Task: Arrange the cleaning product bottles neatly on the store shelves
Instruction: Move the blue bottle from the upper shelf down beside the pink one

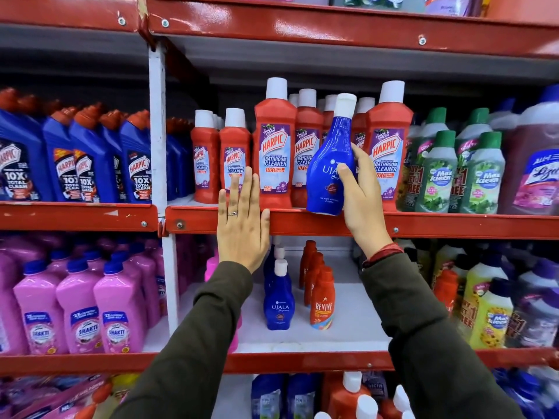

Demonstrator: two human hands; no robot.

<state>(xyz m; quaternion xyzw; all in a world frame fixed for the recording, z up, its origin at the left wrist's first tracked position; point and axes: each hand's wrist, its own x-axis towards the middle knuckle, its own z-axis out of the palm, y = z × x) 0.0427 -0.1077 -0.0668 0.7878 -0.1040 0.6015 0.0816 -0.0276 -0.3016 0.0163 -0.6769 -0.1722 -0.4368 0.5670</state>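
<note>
My right hand (361,192) grips a blue Ujala bottle (328,164) with a white cap, held tilted in front of the red Harpic bathroom cleaner bottles (273,152) on the middle shelf (302,220). The bottle's base sits at the shelf's front edge. My left hand (242,225) is flat and open, fingers up, against the shelf's red front lip and the small Harpic bottles (234,152). On the shelf below stands a row of blue Ujala bottles (278,300) beside a row of orange Revive bottles (322,300).
Blue Harpic toilet cleaner bottles (75,164) fill the left bay. Green Max Kleen bottles (453,173) and a purple Lizol bottle (535,167) stand at right. Pink Shakti bottles (78,313) are lower left, yellow Max Kleen bottles (490,313) lower right. White shelf floor (348,331) shows around the Ujala row.
</note>
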